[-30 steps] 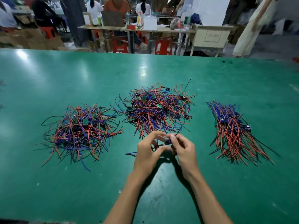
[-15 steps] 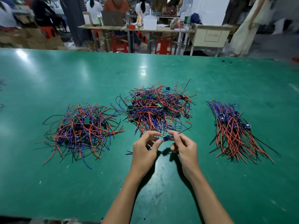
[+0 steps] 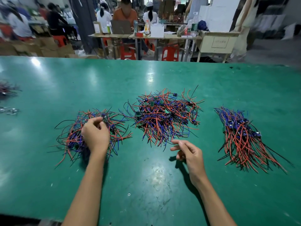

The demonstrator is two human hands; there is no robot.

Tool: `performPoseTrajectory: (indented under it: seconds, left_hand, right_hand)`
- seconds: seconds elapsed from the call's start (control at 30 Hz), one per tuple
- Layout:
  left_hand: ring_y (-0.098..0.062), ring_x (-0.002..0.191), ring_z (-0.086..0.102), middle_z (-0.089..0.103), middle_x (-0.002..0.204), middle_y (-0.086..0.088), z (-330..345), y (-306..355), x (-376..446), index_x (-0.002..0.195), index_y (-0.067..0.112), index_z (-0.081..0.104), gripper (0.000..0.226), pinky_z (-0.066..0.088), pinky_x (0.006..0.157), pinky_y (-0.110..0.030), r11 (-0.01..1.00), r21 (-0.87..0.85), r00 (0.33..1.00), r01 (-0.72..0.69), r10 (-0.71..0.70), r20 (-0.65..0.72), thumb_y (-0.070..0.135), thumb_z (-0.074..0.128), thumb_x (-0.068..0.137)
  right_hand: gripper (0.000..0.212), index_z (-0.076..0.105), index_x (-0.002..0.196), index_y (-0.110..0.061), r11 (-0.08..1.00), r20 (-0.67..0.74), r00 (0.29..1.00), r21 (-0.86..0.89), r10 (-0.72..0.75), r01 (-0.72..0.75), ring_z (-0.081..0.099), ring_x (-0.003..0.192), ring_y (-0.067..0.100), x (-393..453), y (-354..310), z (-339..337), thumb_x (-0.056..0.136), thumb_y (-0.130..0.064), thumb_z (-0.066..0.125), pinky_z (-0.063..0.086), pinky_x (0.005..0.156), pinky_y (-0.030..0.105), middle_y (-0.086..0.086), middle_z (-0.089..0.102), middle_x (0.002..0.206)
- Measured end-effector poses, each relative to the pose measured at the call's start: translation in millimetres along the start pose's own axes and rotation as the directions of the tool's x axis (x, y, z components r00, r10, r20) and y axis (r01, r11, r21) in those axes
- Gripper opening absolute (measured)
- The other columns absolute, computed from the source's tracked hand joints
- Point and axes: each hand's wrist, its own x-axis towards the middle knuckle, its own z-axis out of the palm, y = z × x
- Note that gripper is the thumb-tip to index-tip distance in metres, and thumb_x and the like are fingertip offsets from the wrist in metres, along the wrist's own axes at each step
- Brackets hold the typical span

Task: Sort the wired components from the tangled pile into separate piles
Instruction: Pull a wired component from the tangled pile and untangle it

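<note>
Hovering over the left pile [image 3: 91, 132], my left hand [image 3: 96, 136] has its fingers curled, and its grip pinches a small wired component [image 3: 104, 120] between thumb and fingertips just above the tangle of red, blue and black leads. That hand is a little blurred, so I cannot make out the component's detail. My right hand [image 3: 189, 154] hangs low over the green tabletop [image 3: 146, 185], just near of the middle pile [image 3: 164, 115], its grip loose and holding nothing: fingers relaxed, forefinger and thumb pointing left.

The middle pile is the tangled one, wires running every way, with small green boards and dark parts showing among them. On the right lies a tidier pile [image 3: 244, 137], its blue ends at the far side and its red and black leads fanned toward the near right. All three piles sit apart from one another on the tabletop. At the far left edge rest two smaller blurred heaps [image 3: 7, 90].
</note>
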Motion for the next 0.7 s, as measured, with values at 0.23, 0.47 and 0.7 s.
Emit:
performPoseTrajectory:
  seconds: [0.23, 0.47, 0.7]
  left_hand:
    - [-0.032, 0.133, 0.032, 0.048, 0.137, -0.015, 23, 14, 5, 0.113, 0.018, 0.071, 0.024, 0.027, 0.108, -0.046, 0.877, 0.391, 0.960, -0.279, 0.242, 0.142, 0.022, 0.066, 0.090]
    - [-0.026, 0.125, 0.056, 0.067, 0.131, -0.007, 86, 32, 10, 0.131, 0.016, 0.064, 0.033, 0.032, 0.110, -0.041, 0.705, 0.304, 0.652, -0.640, 0.291, 0.700, 0.028, 0.055, 0.101]
    - [-0.016, 0.105, 0.061, 0.075, 0.102, 0.007, 73, 23, -12, 0.114, 0.025, 0.073, 0.034, 0.023, 0.087, -0.033, 0.851, 0.122, 0.747, -0.511, 0.369, 0.553, 0.044, 0.075, 0.086]
  right_hand:
    - [0.025, 0.081, 0.094, -0.016, 0.999, 0.021, 1.000, -0.037, -0.010, 0.011, 0.061, 0.064, 0.010, 0, 2, 0, 0.102, -0.015, 0.058, 0.049, 0.058, 0.017, 0.014, 0.075, 0.082]
    - [0.029, 0.082, 0.089, -0.019, 0.998, 0.016, 1.000, -0.054, -0.021, 0.022, 0.054, 0.057, 0.011, 1, 5, -1, 0.102, -0.010, 0.057, 0.045, 0.055, 0.016, 0.013, 0.074, 0.077]
    - [0.028, 0.081, 0.088, -0.018, 0.997, 0.015, 0.999, -0.070, -0.029, 0.030, 0.054, 0.056, 0.012, 4, 4, 0, 0.101, -0.010, 0.058, 0.046, 0.054, 0.016, 0.013, 0.073, 0.076]
